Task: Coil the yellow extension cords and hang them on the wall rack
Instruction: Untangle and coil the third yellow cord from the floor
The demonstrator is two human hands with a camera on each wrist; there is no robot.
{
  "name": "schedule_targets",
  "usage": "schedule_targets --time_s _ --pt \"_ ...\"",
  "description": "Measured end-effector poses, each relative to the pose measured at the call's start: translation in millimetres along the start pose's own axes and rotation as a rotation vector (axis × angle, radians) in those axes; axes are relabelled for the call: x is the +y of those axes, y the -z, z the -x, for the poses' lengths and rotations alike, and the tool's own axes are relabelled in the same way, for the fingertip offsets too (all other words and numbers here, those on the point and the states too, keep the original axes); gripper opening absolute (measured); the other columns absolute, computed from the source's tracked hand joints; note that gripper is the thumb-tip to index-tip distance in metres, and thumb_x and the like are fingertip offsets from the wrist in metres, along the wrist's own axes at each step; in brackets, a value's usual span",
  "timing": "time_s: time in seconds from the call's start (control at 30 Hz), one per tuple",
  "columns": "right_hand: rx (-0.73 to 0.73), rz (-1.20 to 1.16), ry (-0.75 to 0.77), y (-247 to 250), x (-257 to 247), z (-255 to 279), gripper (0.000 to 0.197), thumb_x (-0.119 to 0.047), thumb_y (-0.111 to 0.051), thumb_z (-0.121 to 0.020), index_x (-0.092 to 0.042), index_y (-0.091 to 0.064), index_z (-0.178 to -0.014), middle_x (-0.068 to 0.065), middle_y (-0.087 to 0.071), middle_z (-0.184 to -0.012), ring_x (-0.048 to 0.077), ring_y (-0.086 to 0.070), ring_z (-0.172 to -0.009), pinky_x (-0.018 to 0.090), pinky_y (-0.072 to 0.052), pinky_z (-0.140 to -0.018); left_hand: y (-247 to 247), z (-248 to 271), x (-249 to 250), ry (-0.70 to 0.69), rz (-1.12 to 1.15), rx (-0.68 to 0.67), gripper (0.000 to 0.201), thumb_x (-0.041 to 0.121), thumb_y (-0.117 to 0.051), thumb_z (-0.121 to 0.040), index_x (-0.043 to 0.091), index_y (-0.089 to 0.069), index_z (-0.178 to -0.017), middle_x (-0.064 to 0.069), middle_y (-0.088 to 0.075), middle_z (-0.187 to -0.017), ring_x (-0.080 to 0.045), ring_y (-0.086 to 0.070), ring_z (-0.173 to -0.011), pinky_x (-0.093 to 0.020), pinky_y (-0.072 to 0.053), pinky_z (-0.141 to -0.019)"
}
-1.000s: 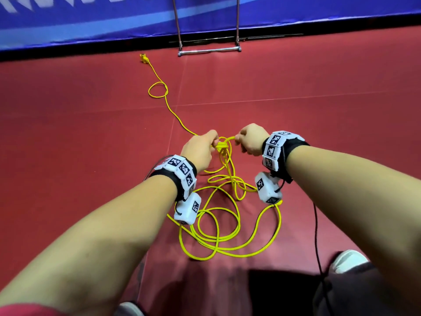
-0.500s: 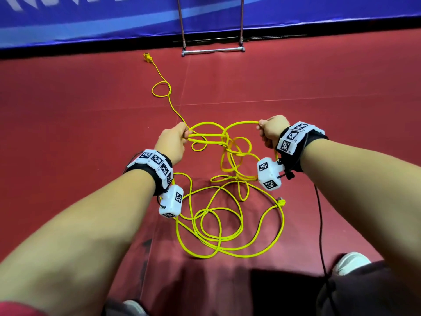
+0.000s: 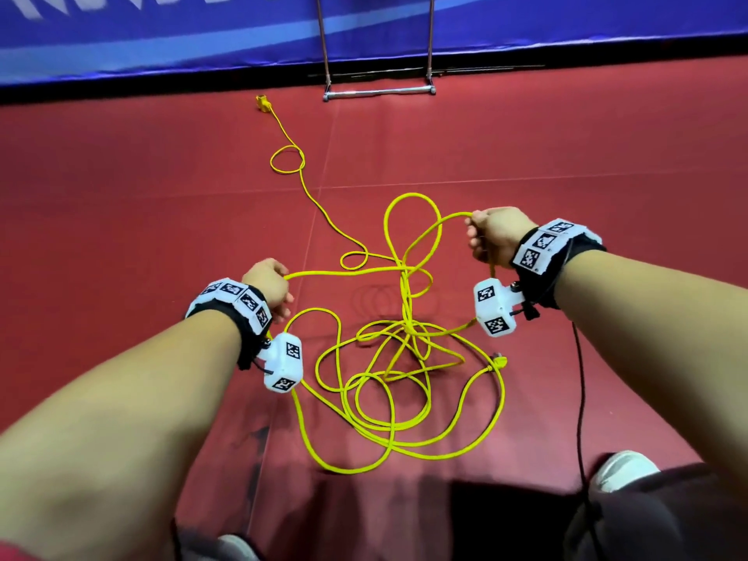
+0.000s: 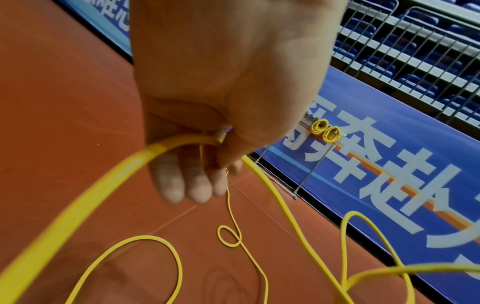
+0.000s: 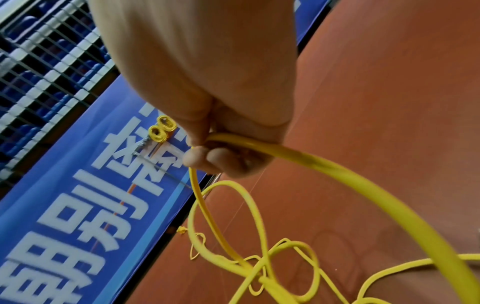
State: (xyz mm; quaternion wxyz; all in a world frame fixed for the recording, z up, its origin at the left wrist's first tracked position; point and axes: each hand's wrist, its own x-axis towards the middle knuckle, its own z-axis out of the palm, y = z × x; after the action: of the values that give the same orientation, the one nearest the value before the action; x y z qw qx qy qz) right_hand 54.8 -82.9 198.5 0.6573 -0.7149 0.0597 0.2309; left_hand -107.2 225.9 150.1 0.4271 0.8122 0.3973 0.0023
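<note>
Both forearms outstretched over red floor (image 3: 121, 204), left hand (image 3: 267, 283) and right hand (image 3: 491, 240) apart, fingers curled gripping thin yellow extension cord (image 3: 404, 330), tangled loops near, plug end far left.

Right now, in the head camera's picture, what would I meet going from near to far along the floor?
White shoe → tangled yellow cord pile → left hand → right hand → small cord loop → yellow plug → blue banner.

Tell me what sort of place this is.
Probably an indoor sports arena: a red sport floor, a blue banner with large white characters along its edge, and rows of blue seats behind a railing.
</note>
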Motion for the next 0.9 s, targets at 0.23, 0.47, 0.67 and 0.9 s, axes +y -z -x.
schedule_targets --time_s 0.23,0.47,0.67,0.9 --pt "-0.262 0.02 0.007 -36.6 -12.5 16.8 0.035 -0.02 -0.029 -0.107 -0.016 -0.049 -0.079 -0.003 -0.042 -0.06 0.008 -0.037 -0.045 0.016 -0.03 -0.043 -18.4 18.0 21.4 0.076 -0.199 -0.319 0.01 0.014 -0.059 -0.089 0.006 -0.059 -0.094 -0.01 -0.063 -0.072 -0.023 -0.06 -0.046 -0.024 -0.044 -0.052" --pt "-0.462 0.063 0.039 -51.6 -22.0 34.0 0.032 -0.017 -0.032 -0.107 -0.014 -0.053 -0.084 -0.004 -0.043 -0.058 0.007 -0.036 -0.044 0.016 -0.026 -0.04 -45.7 25.1 38.8 0.082 -0.117 -0.396 0.023 0.034 -0.065 -0.09 0.014 -0.055 -0.085 -0.005 -0.064 -0.07 -0.024 -0.063 -0.057 -0.018 -0.039 -0.049" --pt "-0.601 0.019 0.046 -56.3 -32.4 43.2 0.028 -0.02 -0.034 -0.106 -0.014 -0.054 -0.088 -0.005 -0.044 -0.06 0.006 -0.034 -0.046 0.015 -0.022 -0.041 -63.1 26.4 50.3 0.041 -0.051 -0.275 0.03 0.037 -0.07 -0.089 0.008 -0.058 -0.088 -0.01 -0.069 -0.085 -0.021 -0.057 -0.049 -0.016 -0.037 -0.031" --pt "-0.729 0.028 0.103 -54.0 -37.0 48.2 0.026 -0.02 -0.034 -0.105 -0.012 -0.056 -0.093 -0.004 -0.044 -0.061 0.006 -0.032 -0.044 0.016 -0.019 -0.042 -70.0 15.0 48.1 -0.108 -0.063 -0.174 0.029 0.037 -0.067 -0.088 0.01 -0.075 -0.096 0.002 -0.062 -0.048 -0.009 -0.027 -0.031 -0.019 -0.02 -0.036"
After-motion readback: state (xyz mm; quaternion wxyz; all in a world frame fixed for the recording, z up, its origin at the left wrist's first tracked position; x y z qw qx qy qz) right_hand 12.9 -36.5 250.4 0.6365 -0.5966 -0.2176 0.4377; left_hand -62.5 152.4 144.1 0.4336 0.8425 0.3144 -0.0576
